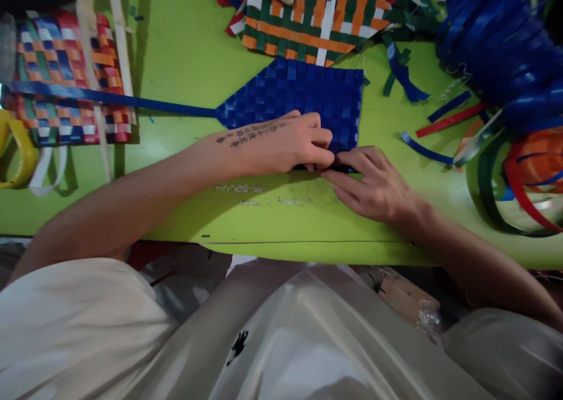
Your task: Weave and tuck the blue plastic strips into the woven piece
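A blue woven mat of plastic strips lies flat on the green table, its left side tapering to a point. From that point a long blue strip runs left. My left hand, with writing on its back, rests over the mat's near edge, its fingers curled down on it. Close against it, my right hand has its fingertips pinched at the near right corner of the same mat. The two hands' fingertips almost meet, and they hide what lies between them.
Behind lies an orange, green and white woven piece. At left are another multicoloured woven piece, wooden sticks and yellow scissor handles. A blue strip bundle and loose strip scraps lie at right. The table edge is near my body.
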Available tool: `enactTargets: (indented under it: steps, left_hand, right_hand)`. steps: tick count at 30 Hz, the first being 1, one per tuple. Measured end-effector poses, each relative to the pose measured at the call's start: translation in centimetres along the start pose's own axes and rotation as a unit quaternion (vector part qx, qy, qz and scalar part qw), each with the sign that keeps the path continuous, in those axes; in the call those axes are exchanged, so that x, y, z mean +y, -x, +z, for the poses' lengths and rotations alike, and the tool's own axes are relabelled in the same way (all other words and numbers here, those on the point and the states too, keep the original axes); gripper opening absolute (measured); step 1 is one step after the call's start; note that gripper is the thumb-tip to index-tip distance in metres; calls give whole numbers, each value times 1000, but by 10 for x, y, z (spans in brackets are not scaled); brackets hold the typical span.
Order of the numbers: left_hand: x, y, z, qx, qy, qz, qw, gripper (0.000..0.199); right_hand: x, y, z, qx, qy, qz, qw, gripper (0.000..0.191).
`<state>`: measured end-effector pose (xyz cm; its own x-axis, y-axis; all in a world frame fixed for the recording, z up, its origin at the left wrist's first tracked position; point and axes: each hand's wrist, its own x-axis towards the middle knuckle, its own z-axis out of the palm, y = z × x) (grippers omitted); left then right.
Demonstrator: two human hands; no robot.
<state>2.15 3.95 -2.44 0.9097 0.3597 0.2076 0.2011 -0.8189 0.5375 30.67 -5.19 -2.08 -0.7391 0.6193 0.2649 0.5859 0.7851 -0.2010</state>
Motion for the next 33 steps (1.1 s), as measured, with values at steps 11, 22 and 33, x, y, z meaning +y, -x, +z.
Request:
enactTargets:
  steps: [11,22,33]
  left_hand:
    - [1,-3,0,-19,-98,25,995,25]
    - [-1,-1,2,-6,-53,12,998,28]
    - [1,0,1,-13,-64,7,998,28]
  right_hand:
    - [9,-2,-2,89,-100,0,991,33]
    - [16,1,-26,62,-72,55,994,6]
    - [23,9,-18,36,-48,31,998,11]
